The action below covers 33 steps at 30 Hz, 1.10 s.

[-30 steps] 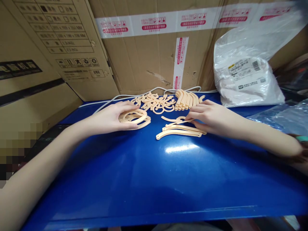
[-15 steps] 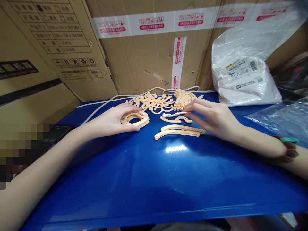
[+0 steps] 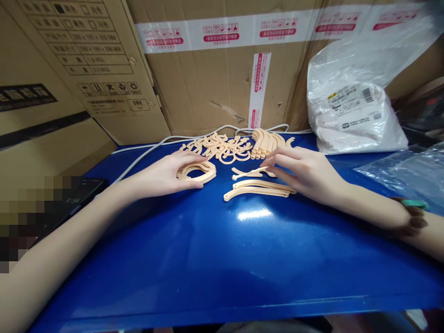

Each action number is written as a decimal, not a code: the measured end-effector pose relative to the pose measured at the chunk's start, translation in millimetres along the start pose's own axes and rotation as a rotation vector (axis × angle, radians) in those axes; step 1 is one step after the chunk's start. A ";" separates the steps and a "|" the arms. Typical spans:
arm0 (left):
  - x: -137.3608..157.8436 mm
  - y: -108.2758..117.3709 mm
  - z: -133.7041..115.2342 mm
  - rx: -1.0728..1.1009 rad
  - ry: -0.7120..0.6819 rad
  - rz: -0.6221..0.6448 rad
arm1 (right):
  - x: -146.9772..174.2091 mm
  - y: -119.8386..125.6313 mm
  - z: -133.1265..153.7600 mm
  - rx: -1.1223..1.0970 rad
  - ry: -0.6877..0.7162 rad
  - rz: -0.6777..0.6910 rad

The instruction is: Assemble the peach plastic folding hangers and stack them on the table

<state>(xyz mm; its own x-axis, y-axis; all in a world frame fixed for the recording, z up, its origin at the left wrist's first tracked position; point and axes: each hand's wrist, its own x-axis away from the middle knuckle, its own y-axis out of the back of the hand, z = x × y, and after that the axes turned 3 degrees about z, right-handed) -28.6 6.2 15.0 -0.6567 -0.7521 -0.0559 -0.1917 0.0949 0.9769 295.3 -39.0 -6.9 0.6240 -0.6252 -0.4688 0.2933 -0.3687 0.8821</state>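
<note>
On the blue table (image 3: 222, 259), my left hand (image 3: 166, 173) curls around a stack of beige plastic rings (image 3: 208, 175), thumb at the near side and fingers at the far side. My right hand (image 3: 308, 175) pinches a thin beige curved plastic piece (image 3: 248, 173) by its right end. Beneath that piece lies a similar hooked piece (image 3: 239, 171), partly covered by it. Just nearer to me rest two long, slightly bent beige arms (image 3: 256, 190), side by side, their right ends close to my right hand.
Behind my hands lie a loose heap of small curved beige parts (image 3: 222, 147) and a row of larger curved parts (image 3: 265, 142). A white cable (image 3: 166, 139) runs along cardboard boxes (image 3: 201, 88). A white plastic bag (image 3: 357, 120) and clear film (image 3: 409, 166) are at right, a dark phone (image 3: 86, 185) at left.
My right hand has brought the pinched piece slightly down and nearer, so it now crosses over the hooked piece. My left hand stays around the rings.
</note>
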 end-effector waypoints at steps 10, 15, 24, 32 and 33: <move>-1.1 -2.3 -0.5 0.009 0.042 0.019 | -0.1 -1.0 -0.5 0.017 0.012 0.003; 7.7 12.7 8.4 -0.073 0.104 -0.003 | 0.0 -0.9 -0.2 0.022 0.020 0.001; 29.8 27.2 66.7 -0.116 0.198 0.082 | -0.6 -0.7 0.4 0.023 0.029 0.001; 24.6 31.7 42.2 -0.080 0.306 0.211 | 0.8 -2.3 -0.8 0.038 0.068 -0.020; 24.2 32.3 41.6 -0.076 0.314 0.210 | 0.9 -2.4 -0.9 0.039 0.070 -0.021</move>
<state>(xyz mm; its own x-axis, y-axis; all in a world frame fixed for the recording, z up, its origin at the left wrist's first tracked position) -81.1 18.2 36.6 -0.4182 -0.8857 0.2015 -0.0147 0.2284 0.9735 295.8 -38.0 -9.5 0.6676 -0.5679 -0.4815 0.2790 -0.4088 0.8689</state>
